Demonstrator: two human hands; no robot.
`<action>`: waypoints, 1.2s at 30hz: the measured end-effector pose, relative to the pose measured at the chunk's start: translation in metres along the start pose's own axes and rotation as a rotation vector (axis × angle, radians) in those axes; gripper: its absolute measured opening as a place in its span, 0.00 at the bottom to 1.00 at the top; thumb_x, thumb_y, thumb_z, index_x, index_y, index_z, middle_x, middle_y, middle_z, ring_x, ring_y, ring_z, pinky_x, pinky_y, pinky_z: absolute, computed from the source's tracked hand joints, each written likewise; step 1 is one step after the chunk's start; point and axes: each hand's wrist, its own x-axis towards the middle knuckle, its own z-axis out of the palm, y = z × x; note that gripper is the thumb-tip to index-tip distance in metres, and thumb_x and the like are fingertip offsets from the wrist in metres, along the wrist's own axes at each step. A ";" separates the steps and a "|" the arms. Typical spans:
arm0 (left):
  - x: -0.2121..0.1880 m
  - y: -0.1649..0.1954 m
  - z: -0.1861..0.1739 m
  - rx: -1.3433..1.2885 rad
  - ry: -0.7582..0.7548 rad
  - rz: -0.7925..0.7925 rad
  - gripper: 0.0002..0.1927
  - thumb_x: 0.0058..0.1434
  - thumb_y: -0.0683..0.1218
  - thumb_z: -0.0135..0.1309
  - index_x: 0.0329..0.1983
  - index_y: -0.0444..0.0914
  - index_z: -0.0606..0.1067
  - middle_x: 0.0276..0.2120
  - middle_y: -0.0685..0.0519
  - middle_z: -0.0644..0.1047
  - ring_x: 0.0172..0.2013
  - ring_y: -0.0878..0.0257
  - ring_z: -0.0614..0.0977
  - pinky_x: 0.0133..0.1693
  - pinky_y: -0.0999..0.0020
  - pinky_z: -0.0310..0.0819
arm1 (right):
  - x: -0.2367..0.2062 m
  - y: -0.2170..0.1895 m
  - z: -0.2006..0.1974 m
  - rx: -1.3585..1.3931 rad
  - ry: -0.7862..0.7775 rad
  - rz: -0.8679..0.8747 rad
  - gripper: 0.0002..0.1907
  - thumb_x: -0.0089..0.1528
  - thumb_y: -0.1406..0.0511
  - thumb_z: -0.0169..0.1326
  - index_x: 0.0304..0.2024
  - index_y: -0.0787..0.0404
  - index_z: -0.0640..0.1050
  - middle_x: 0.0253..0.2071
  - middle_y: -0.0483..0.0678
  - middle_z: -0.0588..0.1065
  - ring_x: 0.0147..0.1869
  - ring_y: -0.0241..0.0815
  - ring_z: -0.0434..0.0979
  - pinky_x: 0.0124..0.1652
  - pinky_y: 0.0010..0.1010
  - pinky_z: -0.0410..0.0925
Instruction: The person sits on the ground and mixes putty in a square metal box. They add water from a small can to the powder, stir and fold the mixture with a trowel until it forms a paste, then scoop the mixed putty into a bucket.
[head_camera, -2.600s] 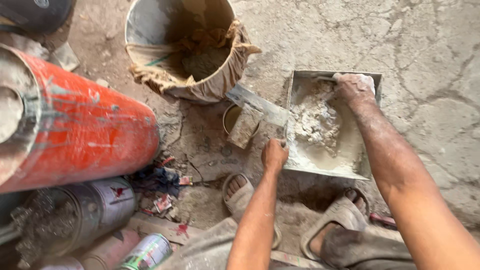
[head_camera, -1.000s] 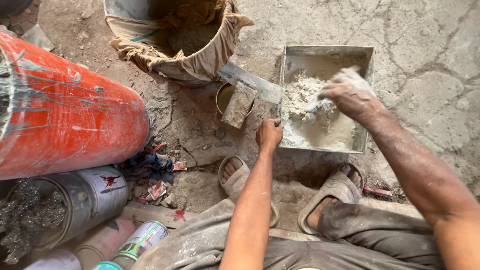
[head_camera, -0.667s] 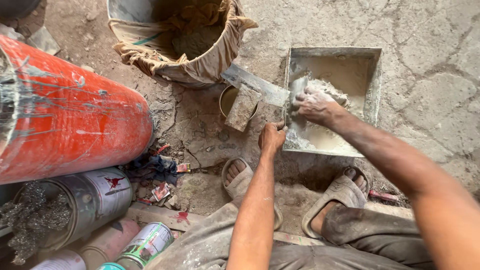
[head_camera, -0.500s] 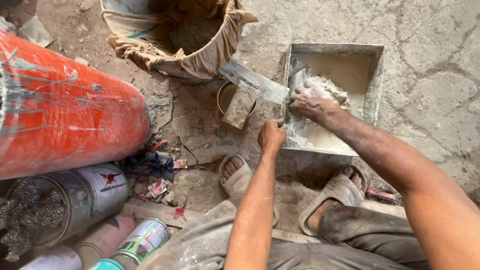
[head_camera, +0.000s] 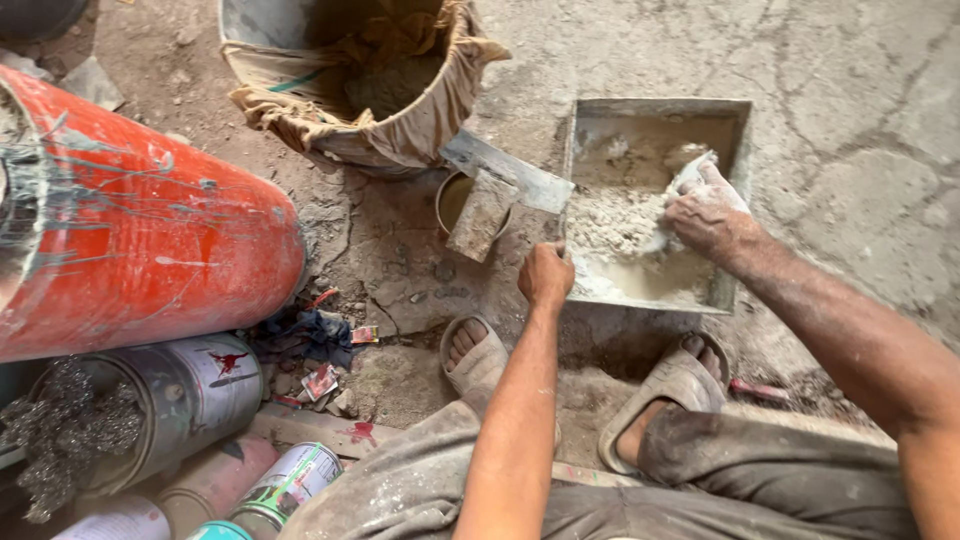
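Note:
A square metal tray (head_camera: 738, 140) lies on the cracked ground and holds a heap of whitish plaster mix (head_camera: 615, 215) with a wet pool at its near side. My left hand (head_camera: 546, 275) grips the tray's near left rim. My right hand (head_camera: 706, 212), dusted white, is closed on a small flat scraper (head_camera: 690, 175) whose blade is pressed into the plaster at the tray's right side. My feet in grey sandals rest just below the tray.
A trowel (head_camera: 492, 185) lies across a small round tin (head_camera: 455, 192) left of the tray. A cloth-lined bucket (head_camera: 345, 85) stands beyond it. A big red cylinder (head_camera: 140, 235) lies at left, with paint cans (head_camera: 185, 395) and scraps below it.
My right hand has swept the scraper from the tray's left side across to its right side, pushing plaster along. My left hand has kept its hold on the rim.

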 end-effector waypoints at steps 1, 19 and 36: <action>-0.002 0.000 -0.001 0.011 -0.006 -0.008 0.12 0.58 0.50 0.65 0.45 0.50 0.85 0.44 0.48 0.84 0.46 0.47 0.85 0.45 0.53 0.79 | -0.010 -0.003 -0.004 -0.005 0.040 -0.016 0.06 0.65 0.58 0.56 0.43 0.37 0.82 0.42 0.36 0.77 0.50 0.34 0.73 0.61 0.45 0.64; -0.009 -0.025 -0.013 -0.050 -0.152 0.165 0.18 0.61 0.48 0.63 0.55 0.53 0.80 0.50 0.57 0.83 0.38 0.60 0.86 0.41 0.61 0.79 | -0.007 -0.096 0.031 1.228 0.436 1.074 0.14 0.66 0.62 0.55 0.43 0.69 0.73 0.32 0.54 0.76 0.30 0.42 0.77 0.26 0.32 0.72; -0.011 -0.013 -0.016 -0.006 -0.093 0.112 0.21 0.58 0.50 0.64 0.56 0.54 0.81 0.48 0.45 0.82 0.49 0.47 0.83 0.48 0.54 0.77 | 0.026 -0.080 -0.009 1.284 0.292 0.706 0.13 0.70 0.66 0.48 0.56 0.61 0.75 0.36 0.56 0.78 0.31 0.46 0.75 0.26 0.37 0.71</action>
